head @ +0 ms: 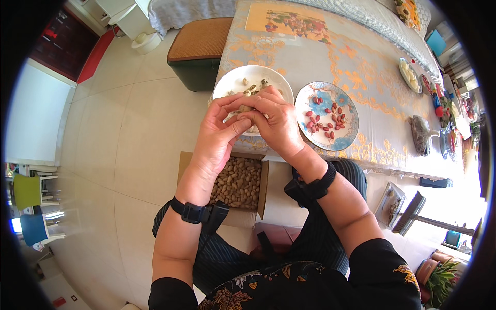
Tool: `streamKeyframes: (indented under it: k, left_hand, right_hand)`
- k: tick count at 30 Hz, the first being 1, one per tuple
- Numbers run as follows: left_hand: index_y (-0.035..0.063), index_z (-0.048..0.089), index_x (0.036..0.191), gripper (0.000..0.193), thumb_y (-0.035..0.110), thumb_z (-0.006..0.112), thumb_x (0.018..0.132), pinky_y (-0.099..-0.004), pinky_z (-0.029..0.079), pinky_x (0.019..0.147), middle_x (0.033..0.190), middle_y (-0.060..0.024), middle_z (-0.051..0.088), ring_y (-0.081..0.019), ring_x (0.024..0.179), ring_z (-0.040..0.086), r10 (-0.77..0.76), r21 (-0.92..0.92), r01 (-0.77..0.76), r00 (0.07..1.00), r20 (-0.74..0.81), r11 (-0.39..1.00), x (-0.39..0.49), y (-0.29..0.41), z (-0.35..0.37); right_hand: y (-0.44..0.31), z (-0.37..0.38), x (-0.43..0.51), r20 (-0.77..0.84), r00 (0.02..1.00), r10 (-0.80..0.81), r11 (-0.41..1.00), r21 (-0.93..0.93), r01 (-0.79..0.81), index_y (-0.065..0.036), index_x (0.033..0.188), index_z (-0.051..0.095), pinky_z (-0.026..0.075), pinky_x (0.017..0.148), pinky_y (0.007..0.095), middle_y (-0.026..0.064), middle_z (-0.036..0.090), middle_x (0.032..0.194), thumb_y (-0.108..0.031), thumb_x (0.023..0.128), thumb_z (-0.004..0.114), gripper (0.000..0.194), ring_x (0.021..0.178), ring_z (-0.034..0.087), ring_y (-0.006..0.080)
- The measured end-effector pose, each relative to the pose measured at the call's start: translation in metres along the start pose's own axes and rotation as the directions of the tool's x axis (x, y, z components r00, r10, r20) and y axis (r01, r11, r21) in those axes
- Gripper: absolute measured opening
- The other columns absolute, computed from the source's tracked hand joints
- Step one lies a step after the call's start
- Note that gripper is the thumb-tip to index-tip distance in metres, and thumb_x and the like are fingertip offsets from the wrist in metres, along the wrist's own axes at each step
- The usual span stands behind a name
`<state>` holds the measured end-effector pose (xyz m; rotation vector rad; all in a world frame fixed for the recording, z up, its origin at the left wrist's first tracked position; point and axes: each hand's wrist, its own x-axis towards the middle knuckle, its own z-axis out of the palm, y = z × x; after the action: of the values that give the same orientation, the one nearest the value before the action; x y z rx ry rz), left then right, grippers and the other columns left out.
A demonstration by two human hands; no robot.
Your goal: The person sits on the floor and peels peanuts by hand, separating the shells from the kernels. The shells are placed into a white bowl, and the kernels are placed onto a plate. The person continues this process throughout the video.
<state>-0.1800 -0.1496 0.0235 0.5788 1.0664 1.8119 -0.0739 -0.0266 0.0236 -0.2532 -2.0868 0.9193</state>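
A peanut in its shell (pixel 244 109) is pinched between the fingertips of both hands, partly covered by them. My left hand (pixel 219 130) grips it from the left, and my right hand (pixel 276 118) from the right. Both are above a white plate (pixel 229 77) that holds pieces of peanut shell (pixel 254 89). Right of it, a patterned plate (pixel 304 101) with blue flowers carries several red-skinned peanut kernels (pixel 313 123). Below my hands, a cardboard box (pixel 264 186) full of unshelled peanuts (pixel 236 184) stands on the floor between my legs.
A patterned tablecloth (pixel 306 58) covers the table. At its right are a tied plastic bag (pixel 422 135) and an oval plate of pale food (pixel 419 86). A woven-top stool (pixel 201 38) stands left of the table. A broom (pixel 410 213) and dustpan (pixel 390 203) lie at right.
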Motion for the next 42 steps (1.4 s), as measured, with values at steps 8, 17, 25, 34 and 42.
streamKeyframes:
  k: [8, 17, 25, 34, 42]
  left_hand:
    - [0.0007, 0.051, 0.132, 0.04, 0.018, 0.065, 0.099, -0.0356, 0.053, 0.103, 0.125, -0.0115, 0.061, -0.0204, 0.114, 0.064, -0.022, -0.147, 0.028, 0.999, 0.042, 0.989, 0.002, -0.002, -0.004]
    - [-0.0033, 0.057, 0.122, 0.03, 0.015, 0.062, 0.099, -0.0375, 0.053, 0.106, 0.119, -0.0161, 0.065, -0.0228, 0.113, 0.065, -0.111, -0.203, 0.099, 0.993, -0.049, 0.974, 0.011, -0.005, -0.024]
    - [-0.0056, 0.058, 0.115, 0.023, 0.009, 0.061, 0.097, -0.0411, 0.049, 0.111, 0.122, -0.0217, 0.064, -0.0312, 0.119, 0.063, -0.094, -0.243, 0.076, 0.994, -0.063, 0.967, 0.011, -0.005, -0.02]
    - [-0.0028, 0.057, 0.118, 0.022, 0.006, 0.059, 0.098, -0.0411, 0.048, 0.112, 0.126, -0.0224, 0.062, -0.031, 0.122, 0.061, 0.031, -0.161, -0.039, 0.998, -0.055, 0.986, 0.015, -0.006, -0.02]
    - [-0.0034, 0.058, 0.114, 0.019, 0.006, 0.062, 0.098, -0.0384, 0.055, 0.102, 0.116, -0.0185, 0.065, -0.0253, 0.108, 0.067, -0.053, -0.215, 0.039, 0.997, -0.058, 0.976, 0.014, -0.008, -0.017]
  right_hand:
    - [0.001, -0.001, 0.002, 0.026, 0.997, 0.076, 0.997, 0.011, -0.076, -0.009, 0.1, 0.077, 0.054, 0.076, 0.037, 0.009, 0.069, 0.082, -0.003, 0.079, 0.073, 0.023, 0.082, 0.062, 0.0248]
    - [0.006, 0.0, 0.002, 0.126, 0.985, 0.116, 0.988, 0.082, -0.127, -0.008, 0.108, 0.077, 0.053, 0.079, 0.0347, 0.0104, 0.072, 0.092, -0.004, 0.085, 0.07, 0.024, 0.084, 0.064, 0.0245]
    - [0.018, -0.001, 0.004, 0.122, 0.923, 0.365, 0.857, 0.345, -0.384, -0.005, 0.118, 0.071, 0.054, 0.085, 0.0341, 0.0112, 0.072, 0.095, -0.004, 0.092, 0.065, 0.027, 0.092, 0.068, 0.0235]
    - [0.018, -0.005, 0.004, 0.006, 0.996, -0.089, 0.97, -0.225, 0.088, -0.008, 0.113, 0.073, 0.052, 0.089, 0.0407, 0.0105, 0.069, 0.108, -0.001, 0.084, 0.068, 0.031, 0.1, 0.063, 0.0319]
    - [0.013, 0.003, -0.001, -0.012, 1.0, -0.006, 0.995, -0.101, 0.005, -0.008, 0.101, 0.077, 0.055, 0.076, 0.035, 0.0086, 0.067, 0.095, -0.001, 0.081, 0.074, 0.021, 0.085, 0.066, 0.0266]
